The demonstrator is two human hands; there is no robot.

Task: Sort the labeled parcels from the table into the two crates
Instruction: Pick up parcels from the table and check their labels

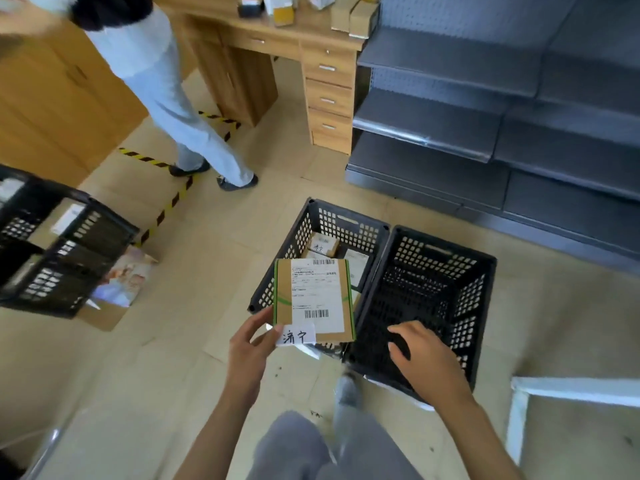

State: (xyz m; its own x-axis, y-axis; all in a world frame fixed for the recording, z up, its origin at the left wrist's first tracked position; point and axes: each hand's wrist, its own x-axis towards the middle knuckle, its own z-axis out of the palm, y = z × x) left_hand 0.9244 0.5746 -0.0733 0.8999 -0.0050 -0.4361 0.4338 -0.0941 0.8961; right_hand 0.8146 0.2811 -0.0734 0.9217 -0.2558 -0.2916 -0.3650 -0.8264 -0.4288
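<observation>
My left hand (251,344) pinches the lower left corner of a flat cardboard parcel (313,297) with green tape, a white shipping label and a handwritten tag. I hold it above the near edge of the left black crate (325,220), which has several small parcels (323,244) inside. The right black crate (483,271) stands against it on the floor and looks bare inside. My right hand (424,355) hovers over the right crate's near side, fingers loosely curled, holding nothing.
Another person's legs (194,133) stand at the back left by a wooden desk (311,46) carrying boxes. Grey metal shelving (485,98) fills the right. More black crates (62,244) sit at the left on cardboard. Yellow-black tape (166,209) marks the floor. My own legs (329,445) are below.
</observation>
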